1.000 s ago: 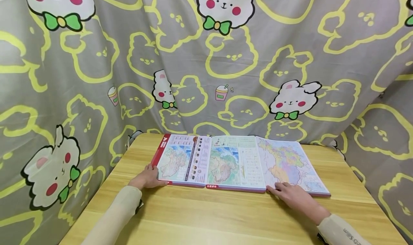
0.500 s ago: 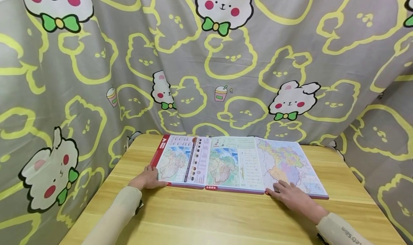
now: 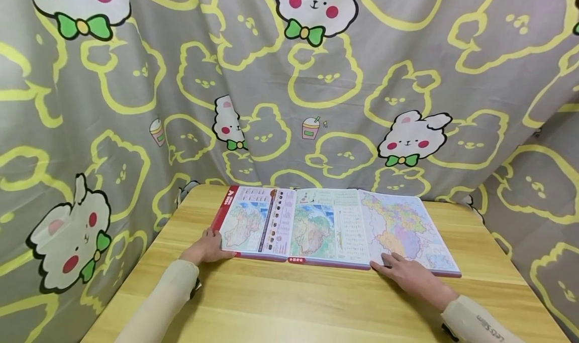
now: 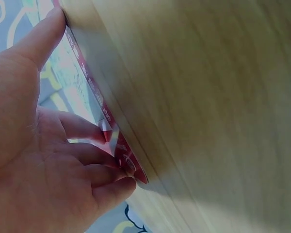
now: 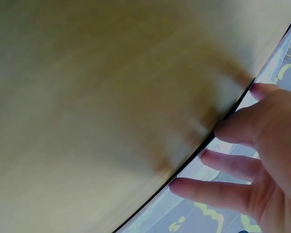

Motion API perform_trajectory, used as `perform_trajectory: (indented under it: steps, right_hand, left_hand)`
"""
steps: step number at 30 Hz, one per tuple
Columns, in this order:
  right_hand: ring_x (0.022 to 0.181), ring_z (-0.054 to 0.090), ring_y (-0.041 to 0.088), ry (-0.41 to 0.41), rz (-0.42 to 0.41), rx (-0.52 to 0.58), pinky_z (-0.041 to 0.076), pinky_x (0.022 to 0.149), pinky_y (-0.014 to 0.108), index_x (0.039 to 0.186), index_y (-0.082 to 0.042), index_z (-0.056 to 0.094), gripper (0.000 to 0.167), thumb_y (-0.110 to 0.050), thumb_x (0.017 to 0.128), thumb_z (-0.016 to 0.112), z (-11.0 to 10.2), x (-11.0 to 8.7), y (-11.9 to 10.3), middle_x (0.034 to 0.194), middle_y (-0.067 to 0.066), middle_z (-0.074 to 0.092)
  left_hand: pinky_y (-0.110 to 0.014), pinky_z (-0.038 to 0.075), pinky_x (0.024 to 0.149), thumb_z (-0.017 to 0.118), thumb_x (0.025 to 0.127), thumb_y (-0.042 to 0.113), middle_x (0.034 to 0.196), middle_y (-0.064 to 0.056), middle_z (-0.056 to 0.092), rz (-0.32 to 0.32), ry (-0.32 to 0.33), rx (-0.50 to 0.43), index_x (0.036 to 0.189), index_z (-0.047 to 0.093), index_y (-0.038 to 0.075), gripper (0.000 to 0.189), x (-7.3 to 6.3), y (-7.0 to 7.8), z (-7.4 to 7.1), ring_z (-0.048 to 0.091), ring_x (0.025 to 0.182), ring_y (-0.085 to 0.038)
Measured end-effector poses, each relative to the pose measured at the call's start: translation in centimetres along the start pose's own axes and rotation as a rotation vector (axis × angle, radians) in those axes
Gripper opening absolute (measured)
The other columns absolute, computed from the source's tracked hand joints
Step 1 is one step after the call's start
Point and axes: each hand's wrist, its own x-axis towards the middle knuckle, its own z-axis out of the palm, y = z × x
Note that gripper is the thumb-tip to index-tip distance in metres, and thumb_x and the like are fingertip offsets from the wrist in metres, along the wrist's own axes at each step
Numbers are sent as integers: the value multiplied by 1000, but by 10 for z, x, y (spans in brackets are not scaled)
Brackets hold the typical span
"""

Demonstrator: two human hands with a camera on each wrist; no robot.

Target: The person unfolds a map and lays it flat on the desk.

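A colourful folding map [image 3: 312,227] lies spread in three panels across the wooden table. Its left panel [image 3: 246,230] has a red side strip, and its right panel [image 3: 402,222] shows pastel regions. My left hand [image 3: 208,247] rests at the near left corner, thumb along the near edge and fingers on the red side edge. In the left wrist view, the fingertips of that hand [image 4: 39,131] touch the red border [image 4: 92,92]. My right hand [image 3: 407,275] lies over the near edge where the middle and right panels meet. The right wrist view shows its spread fingers [image 5: 218,191] at the map's edge.
The wooden table [image 3: 289,308] extends in front of the map and to both sides. A grey curtain [image 3: 271,82] with bunny and yellow outline prints hangs behind the table and around its sides. The map's far edge lies close to the curtain.
The map's right end has shifted very slightly left, along with my right hand. My left hand stays at the near left corner.
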Motion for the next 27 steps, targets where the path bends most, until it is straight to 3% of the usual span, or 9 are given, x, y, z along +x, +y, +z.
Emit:
perform_trajectory:
  steps: [10, 19, 23, 27]
  right_hand:
    - [93, 59, 34, -19, 20, 6, 48, 45, 35, 122, -17, 64, 52, 6, 76, 64, 5, -6, -2, 111, 16, 58]
    - [93, 60, 33, 27, -13, -25, 51, 50, 37, 123, -16, 64, 54, 5, 73, 65, 4, -6, 1, 110, 15, 59]
    - [90, 60, 31, 24, -42, -44, 53, 59, 38, 120, -15, 66, 49, 2, 74, 66, 1, -3, 6, 107, 14, 60]
    - [92, 59, 33, 30, -17, -28, 52, 66, 43, 116, -13, 66, 41, 0, 77, 64, -3, 5, 7, 107, 16, 61]
  left_hand:
    - [-58, 35, 99, 68, 79, 55, 136, -42, 25, 25, 17, 7, 133, 28, -23, 103, -6, 2, 5, 34, 119, -48]
    - [-59, 31, 101, 65, 81, 56, 140, -43, 22, 33, 31, 28, 135, 28, -22, 102, -8, 3, 6, 27, 127, -51]
    - [-59, 30, 101, 65, 82, 52, 138, -43, 26, 47, 60, 75, 131, 36, -22, 93, -10, 12, 4, 28, 128, -53]
    - [-59, 25, 105, 63, 87, 45, 140, -41, 27, 79, 97, 105, 131, 41, -18, 80, -11, 31, -2, 24, 131, -52]
